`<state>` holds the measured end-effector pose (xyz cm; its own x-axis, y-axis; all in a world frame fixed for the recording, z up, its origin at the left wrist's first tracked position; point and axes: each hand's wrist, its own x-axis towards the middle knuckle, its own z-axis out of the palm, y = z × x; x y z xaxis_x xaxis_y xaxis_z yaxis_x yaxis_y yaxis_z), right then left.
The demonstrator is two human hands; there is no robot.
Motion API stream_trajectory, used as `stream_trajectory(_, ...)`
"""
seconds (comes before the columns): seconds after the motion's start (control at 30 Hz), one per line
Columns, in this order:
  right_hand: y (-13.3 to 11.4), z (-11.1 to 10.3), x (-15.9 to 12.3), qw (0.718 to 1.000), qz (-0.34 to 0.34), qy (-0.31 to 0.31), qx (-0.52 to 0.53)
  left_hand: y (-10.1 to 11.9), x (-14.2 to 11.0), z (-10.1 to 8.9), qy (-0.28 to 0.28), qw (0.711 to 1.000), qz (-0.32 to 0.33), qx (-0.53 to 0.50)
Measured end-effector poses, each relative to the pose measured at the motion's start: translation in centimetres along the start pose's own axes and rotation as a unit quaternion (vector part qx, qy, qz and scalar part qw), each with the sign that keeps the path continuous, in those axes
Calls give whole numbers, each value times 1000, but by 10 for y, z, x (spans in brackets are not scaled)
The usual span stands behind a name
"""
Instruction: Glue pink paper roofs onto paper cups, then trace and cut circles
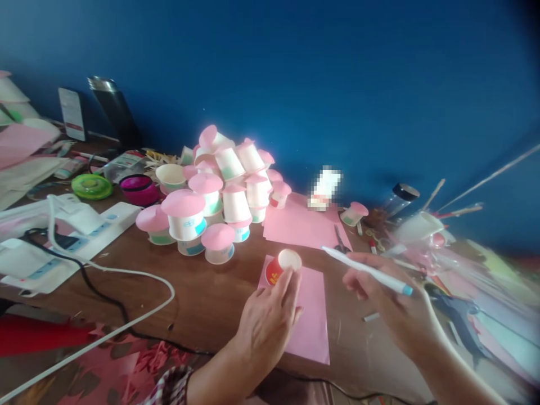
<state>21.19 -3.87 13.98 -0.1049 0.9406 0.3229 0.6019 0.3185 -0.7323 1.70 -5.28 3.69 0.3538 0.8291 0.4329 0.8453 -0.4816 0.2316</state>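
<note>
My left hand point(272, 315) is on a small red paper cup point(273, 271) with yellow marks. Its fingers lie close together against the cup's near side, and its palm hides part of the sheet below. Under the cup lies a pink paper sheet point(314, 320). To the right, my right hand point(375, 292) grips a white pen point(367, 267) with a light blue end, held above the table and apart from the paper. Just beyond the pen's tip is a pair of scissors point(341, 241).
A heap of white paper cups with pink discs point(228, 169) stands left of centre. Behind the scissors lies a pink paper stack point(295, 222). A power strip point(101, 230) and white cable point(160, 275) occupy the left; a glue gun point(458, 318) lies at the right.
</note>
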Motion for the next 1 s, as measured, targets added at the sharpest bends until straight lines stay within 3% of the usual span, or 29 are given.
stream_trajectory(0.27,9,17,56,993,60,-21,97,0,-3,12,25,998,2,51)
stream_trajectory(0.43,9,50,97,996,41,-69,31,-3,-1,16,67,996,21,63)
stream_trajectory(0.57,6,77,115,985,10,-166,-40,-8,3,20,98,993,46,53)
stream_trajectory(0.8,15,107,127,948,11,-313,-51,-11,3,30,156,984,35,73)
stream_trajectory(1.0,18,118,135,928,3,-367,-63,-6,1,34,178,981,11,70)
